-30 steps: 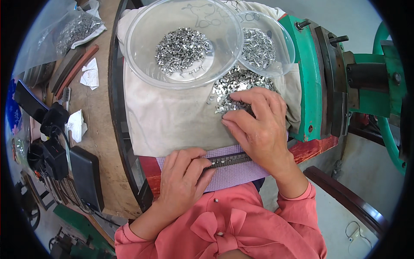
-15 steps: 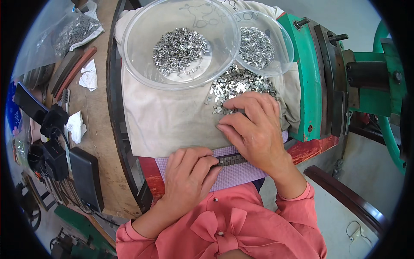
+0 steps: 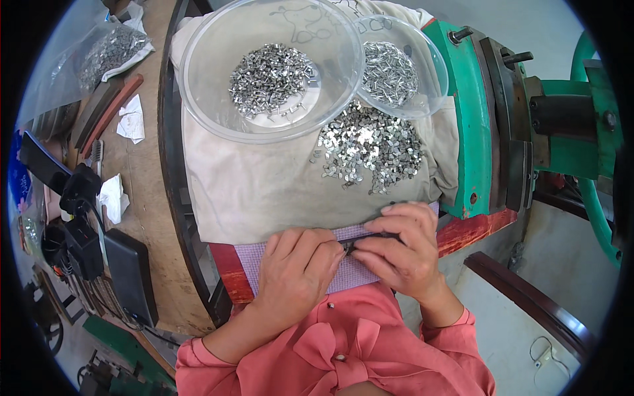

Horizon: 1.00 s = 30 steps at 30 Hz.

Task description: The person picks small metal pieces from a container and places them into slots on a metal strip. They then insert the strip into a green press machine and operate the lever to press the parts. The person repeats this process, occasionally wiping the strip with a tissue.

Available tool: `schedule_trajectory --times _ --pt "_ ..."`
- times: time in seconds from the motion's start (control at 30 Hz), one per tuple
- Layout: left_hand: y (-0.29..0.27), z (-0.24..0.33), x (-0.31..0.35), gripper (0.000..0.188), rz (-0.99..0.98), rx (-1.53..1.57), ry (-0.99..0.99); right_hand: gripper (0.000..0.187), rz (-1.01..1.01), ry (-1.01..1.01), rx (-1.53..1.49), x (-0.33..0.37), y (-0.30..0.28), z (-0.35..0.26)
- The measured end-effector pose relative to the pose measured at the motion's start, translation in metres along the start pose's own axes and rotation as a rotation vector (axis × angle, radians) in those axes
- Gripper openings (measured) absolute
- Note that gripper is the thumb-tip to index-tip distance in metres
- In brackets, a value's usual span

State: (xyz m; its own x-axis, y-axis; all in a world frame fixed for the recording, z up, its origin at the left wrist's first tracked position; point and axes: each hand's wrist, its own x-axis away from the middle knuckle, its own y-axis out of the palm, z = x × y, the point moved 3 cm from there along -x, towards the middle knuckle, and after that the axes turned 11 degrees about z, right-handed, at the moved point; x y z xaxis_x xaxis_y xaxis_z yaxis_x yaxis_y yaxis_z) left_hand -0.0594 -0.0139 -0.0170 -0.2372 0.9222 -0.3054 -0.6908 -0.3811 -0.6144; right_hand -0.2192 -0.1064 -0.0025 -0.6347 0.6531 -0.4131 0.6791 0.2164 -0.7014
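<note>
My left hand (image 3: 300,270) is closed on the left end of a narrow dark metal strip (image 3: 356,238), which lies low over the purple textured cloth by my lap. My right hand (image 3: 406,249) pinches at the same strip, thumb and forefinger together around a small metal piece (image 3: 350,250) close to my left fingertips. My fingers cover much of the strip. Beyond my hands, a loose pile of small flat silvery metal pieces (image 3: 376,145) lies on the beige cloth (image 3: 244,191).
Behind the pile stand a large clear bowl (image 3: 205,109) and a smaller clear bowl (image 3: 436,92), both holding small metal parts. A green machine vise (image 3: 472,152) borders the right side. To the left, a wooden bench (image 3: 148,218) carries a black box (image 3: 132,274), crumpled tissue and a brush.
My right hand has come from the near edge of the pile back toward my lap, onto the strip beside my left hand. The left hand stays at the strip's left end.
</note>
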Motion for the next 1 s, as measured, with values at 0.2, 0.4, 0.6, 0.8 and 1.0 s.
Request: schedule_trajectory --times 0.2,0.4,0.6,0.8,1.0 --pt "-0.003 -0.001 0.002 0.031 -0.004 0.017 0.002 0.025 0.083 -0.047 0.125 -0.033 0.002 0.014" --pt "-0.003 -0.001 0.002 0.039 -0.010 0.026 -0.029 0.016 -0.005 -0.163 0.160 -0.059 0.023 0.019" --pt "0.001 0.003 -0.003 0.033 -0.024 0.020 -0.015 0.015 -0.043 -0.194 0.150 -0.068 0.028 0.014" --pt "0.004 0.003 -0.004 0.025 -0.013 0.024 -0.005 0.021 0.036 -0.064 0.037 -0.038 -0.001 0.006" --pt "0.006 0.003 -0.003 0.023 -0.017 0.027 -0.009 0.023 0.003 0.023 -0.001 0.009 -0.001 0.005"
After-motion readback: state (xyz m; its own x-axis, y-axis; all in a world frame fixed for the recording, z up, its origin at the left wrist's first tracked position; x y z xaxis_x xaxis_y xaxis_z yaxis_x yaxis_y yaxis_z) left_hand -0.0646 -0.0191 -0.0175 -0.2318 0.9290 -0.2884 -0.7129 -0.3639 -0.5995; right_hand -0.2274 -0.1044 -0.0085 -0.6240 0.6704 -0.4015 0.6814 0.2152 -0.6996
